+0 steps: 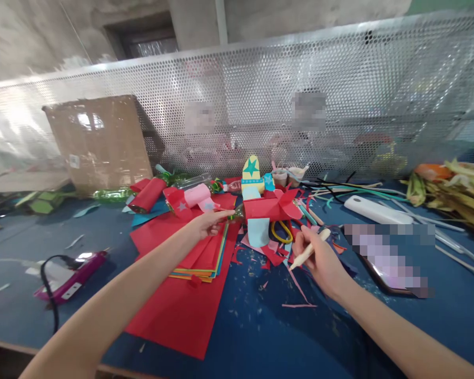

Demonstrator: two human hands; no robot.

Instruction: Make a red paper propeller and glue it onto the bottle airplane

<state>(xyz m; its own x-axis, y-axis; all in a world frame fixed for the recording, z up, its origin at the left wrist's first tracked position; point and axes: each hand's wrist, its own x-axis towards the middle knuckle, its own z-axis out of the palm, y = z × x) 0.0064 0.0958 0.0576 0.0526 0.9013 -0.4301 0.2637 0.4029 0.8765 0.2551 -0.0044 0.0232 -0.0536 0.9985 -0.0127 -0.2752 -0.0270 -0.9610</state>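
My left hand reaches over a stack of coloured paper. Its index finger is stretched out and touches the neck of a toy plane, while the other fingers curl loosely below. The plane is a bottle wrapped in red paper, with pale blue paper wings and red tail fins. In my right hand, closed just to the right of the plane, is a cream-coloured marker-like pen, its pointed end slanting down left. Yellow-handled scissors lie behind it, partly hidden by paper scraps.
Red paper covers the front left. More paper-covered bottles and a yellow plane stand at the back. A phone, a white stick-shaped device and dried husks lie right; a purple power strip lies left.
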